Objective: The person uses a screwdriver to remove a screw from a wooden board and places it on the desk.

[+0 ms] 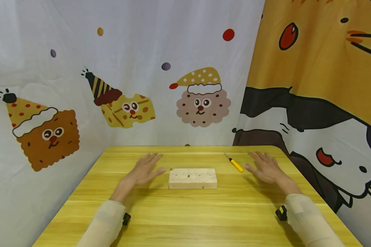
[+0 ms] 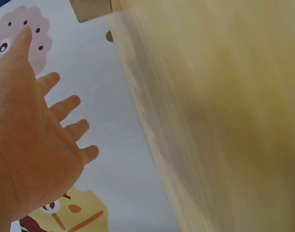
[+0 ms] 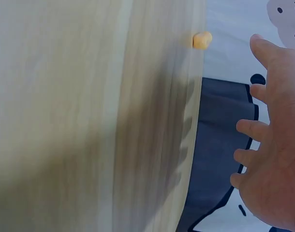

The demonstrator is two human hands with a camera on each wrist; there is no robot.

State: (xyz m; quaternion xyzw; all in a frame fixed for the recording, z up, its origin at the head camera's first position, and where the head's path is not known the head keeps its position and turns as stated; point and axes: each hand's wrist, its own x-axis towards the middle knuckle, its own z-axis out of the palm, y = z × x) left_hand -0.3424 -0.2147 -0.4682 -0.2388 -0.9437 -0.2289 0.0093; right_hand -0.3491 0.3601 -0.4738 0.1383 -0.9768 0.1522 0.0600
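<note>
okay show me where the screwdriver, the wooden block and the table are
Screwdriver (image 1: 235, 164): head view, on its yellow handle.
Wooden block (image 1: 193, 177): head view, on its top face.
Table (image 1: 191, 216): head view, on bare tabletop in front of the block.

Wide free way on the near side of the wooden block (image 1: 192, 181)
Before it, the table (image 1: 185, 219) gives open room; near the left hand (image 1: 144, 171) the passage is narrow. Between block and right hand (image 1: 265, 168), the yellow-handled screwdriver (image 1: 236, 165) obstructs partly. Beyond the far edge, printed cloth (image 1: 154, 41) is a barrier.
</note>
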